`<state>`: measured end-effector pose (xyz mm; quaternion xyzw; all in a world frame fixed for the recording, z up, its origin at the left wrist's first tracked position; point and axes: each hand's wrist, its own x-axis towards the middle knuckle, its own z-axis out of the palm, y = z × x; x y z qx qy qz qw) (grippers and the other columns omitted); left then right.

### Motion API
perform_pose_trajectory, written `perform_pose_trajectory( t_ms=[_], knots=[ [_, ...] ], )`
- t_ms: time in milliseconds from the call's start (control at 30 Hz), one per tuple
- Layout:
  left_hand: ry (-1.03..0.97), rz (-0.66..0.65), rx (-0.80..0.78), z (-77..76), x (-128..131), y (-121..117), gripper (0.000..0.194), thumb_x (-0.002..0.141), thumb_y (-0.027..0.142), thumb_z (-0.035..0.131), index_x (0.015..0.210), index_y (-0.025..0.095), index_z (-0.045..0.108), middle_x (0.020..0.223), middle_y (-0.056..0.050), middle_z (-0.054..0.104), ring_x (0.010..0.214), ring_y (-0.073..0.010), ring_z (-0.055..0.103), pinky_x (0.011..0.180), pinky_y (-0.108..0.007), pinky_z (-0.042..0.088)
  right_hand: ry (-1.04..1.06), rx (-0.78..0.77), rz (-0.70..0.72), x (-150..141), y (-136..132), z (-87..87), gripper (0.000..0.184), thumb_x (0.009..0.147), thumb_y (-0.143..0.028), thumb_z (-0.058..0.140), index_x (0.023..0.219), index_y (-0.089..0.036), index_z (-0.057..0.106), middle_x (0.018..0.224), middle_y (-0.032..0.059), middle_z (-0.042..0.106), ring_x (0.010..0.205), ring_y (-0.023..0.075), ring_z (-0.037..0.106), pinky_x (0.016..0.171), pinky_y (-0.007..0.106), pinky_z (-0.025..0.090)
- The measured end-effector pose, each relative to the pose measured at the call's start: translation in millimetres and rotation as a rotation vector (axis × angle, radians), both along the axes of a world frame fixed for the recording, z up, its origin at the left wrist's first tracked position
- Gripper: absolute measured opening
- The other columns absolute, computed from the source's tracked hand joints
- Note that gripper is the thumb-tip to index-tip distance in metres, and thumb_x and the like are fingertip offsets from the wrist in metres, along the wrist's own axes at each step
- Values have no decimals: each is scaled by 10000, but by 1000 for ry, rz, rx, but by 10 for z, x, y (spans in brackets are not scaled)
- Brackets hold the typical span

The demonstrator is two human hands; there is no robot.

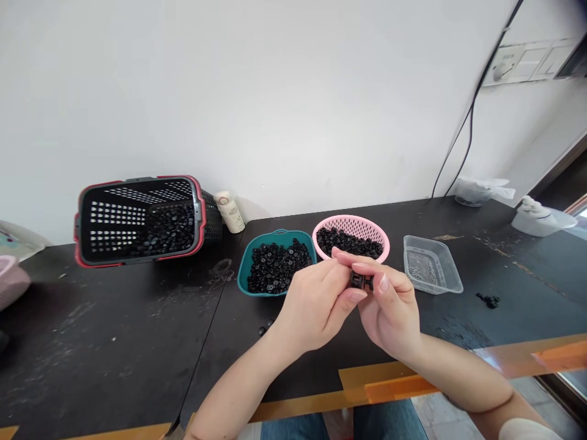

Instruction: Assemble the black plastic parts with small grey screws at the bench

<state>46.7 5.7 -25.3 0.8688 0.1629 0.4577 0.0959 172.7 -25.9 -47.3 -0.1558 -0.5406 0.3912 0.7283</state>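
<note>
My left hand (321, 299) and my right hand (389, 305) meet above the front of the table, both closed. Pinched between left thumb and fingers is a small black plastic part (356, 280) with an opening in its side. A second, thinner black piece (369, 283) touches it or lies very close, held by my right thumb and fingers. Fingers hide much of both. Just behind the hands stands a pink basket (386, 244) of small black parts. A teal basket (243, 275) full of black ring-like pieces is left of it.
Right of the hands is a clear plastic tub (452, 269) with small thin pieces inside. A large black basket (202, 226) with a red rim lies tipped at left, beside a white bottle (230, 212). Loose black bits (488, 300) lie at right. Orange tape (302, 406) lines the table edge.
</note>
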Motion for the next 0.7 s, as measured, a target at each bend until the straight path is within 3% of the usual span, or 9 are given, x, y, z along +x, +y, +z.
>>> perform_pose_trajectory(
  t_ms=[200, 367, 433, 533, 700],
  knots=[
    [-161, 88, 30, -2, -18, 19, 271, 894, 449, 519, 904, 178, 517, 725, 8, 535, 619, -112, 498, 568, -237, 397, 29, -83, 13, -5, 23, -8, 211, 929, -331, 538, 943, -282, 743, 1045, 40, 605, 1027, 190, 543, 935, 368, 460],
    [-138, 26, -26, 61, -36, -21, 213, 899, 311, 554, 1066, 179, 560, 885, -25, 658, 746, -120, 599, 675, -238, 486, 38, -142, 55, 8, 20, 10, 155, 873, -377, 615, 940, -309, 737, 855, 29, 545, 846, 178, 533, 769, 347, 502],
    [-167, 9, -21, 84, -31, -41, 194, 887, 245, 578, 1070, 181, 592, 896, -22, 679, 752, -111, 614, 691, -226, 502, 60, -172, 65, 18, 7, 42, 125, 843, -380, 653, 915, -304, 723, 813, 16, 545, 726, 145, 517, 636, 279, 498],
    [-223, -18, 8, 106, -33, -48, 203, 836, 226, 651, 1033, 183, 639, 855, -15, 683, 753, -109, 624, 697, -219, 521, 123, -220, 106, 29, -8, 89, 110, 808, -360, 699, 882, -288, 661, 750, -22, 517, 533, 81, 427, 446, 184, 406],
    [-300, 35, 88, 105, -53, -16, 233, 760, 231, 731, 985, 189, 685, 858, -20, 645, 780, -111, 627, 690, -212, 536, 109, -238, 246, 39, -27, 139, 192, 787, -369, 721, 872, -252, 595, 737, -47, 505, 472, 37, 442, 415, 134, 422]
  ],
)
